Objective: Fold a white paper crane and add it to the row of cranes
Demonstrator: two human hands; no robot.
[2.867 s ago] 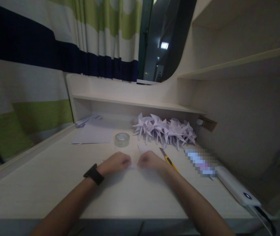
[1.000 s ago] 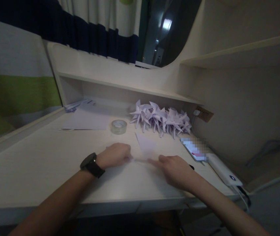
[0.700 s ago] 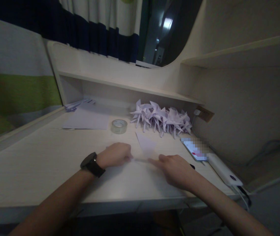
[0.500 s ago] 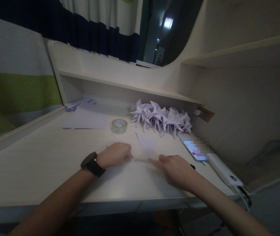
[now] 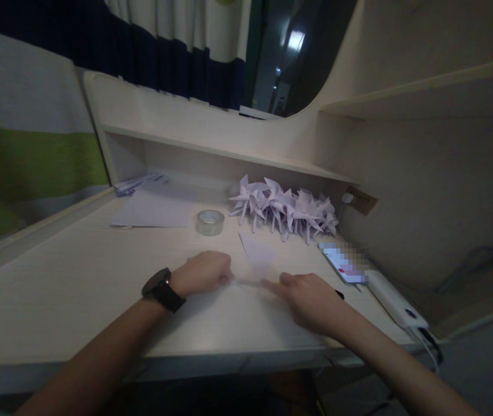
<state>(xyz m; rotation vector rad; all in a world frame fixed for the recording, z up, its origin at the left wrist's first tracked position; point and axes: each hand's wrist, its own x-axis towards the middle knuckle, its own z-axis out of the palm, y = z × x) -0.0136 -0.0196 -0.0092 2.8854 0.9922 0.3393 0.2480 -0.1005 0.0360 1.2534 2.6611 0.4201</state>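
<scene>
My left hand (image 5: 205,271), with a dark watch (image 5: 162,289) on its wrist, is closed low over the desk. Opposite it, my right hand (image 5: 309,300) is closed too, its index finger reaching toward the left. A thin pale strip (image 5: 247,282), blurred, spans the gap between both sets of fingertips. Just beyond it lies a white pointed piece of paper (image 5: 257,251); whether the strip belongs to this paper I cannot tell. Farther back, a roll of clear tape (image 5: 210,222) rests on its side face. Several white paper pinwheels (image 5: 283,205) are bunched at the back.
White sheets of paper (image 5: 153,205) lie at the back left of the desk (image 5: 77,289). At the right are a lit phone (image 5: 344,264), a white power strip (image 5: 396,300) with cables, and a wall socket (image 5: 361,200). A low shelf (image 5: 229,153) overhangs the back.
</scene>
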